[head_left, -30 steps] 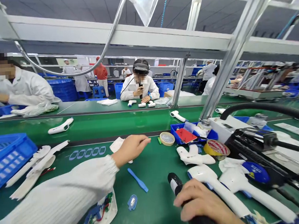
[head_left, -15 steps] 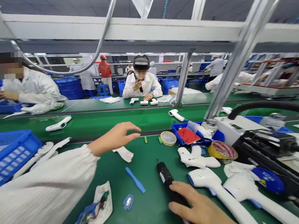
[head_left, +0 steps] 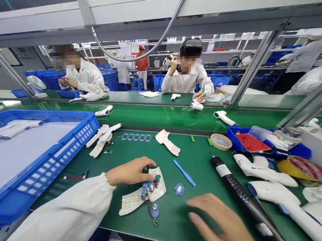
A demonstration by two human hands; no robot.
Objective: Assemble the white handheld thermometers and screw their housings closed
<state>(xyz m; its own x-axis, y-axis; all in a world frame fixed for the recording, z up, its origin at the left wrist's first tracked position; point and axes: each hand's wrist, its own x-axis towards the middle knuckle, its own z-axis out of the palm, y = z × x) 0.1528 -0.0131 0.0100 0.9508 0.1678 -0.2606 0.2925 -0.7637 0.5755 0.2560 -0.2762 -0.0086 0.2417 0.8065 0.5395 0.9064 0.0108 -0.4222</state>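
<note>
My left hand [head_left: 135, 171] reaches over the top of an opened white casing [head_left: 132, 202] with a green circuit board, red wires and blue parts; its fingertips are at the board, curled around its edge. Below hangs a blue oval part [head_left: 155, 209] on wires. My right hand [head_left: 218, 218], slightly blurred, hovers over the green mat with thumb and fingers apart and nothing between them. To its right lies a black electric screwdriver [head_left: 244, 197]. A small blue piece [head_left: 179, 189] and a blue pry tool [head_left: 184, 173] lie between the casing and the screwdriver.
A blue basket [head_left: 92, 130] stands left. White shells [head_left: 169, 142], a tin of screws [head_left: 221, 141], a blue tray [head_left: 302, 151], tape [head_left: 307, 168] and white thermometers [head_left: 277, 197] lie around. Across the green conveyor [head_left: 149, 114] sit two people in white.
The view has swung left. My left hand has come down to the opened casing. My right hand has let go of the black screwdriver and moved left of it.
</note>
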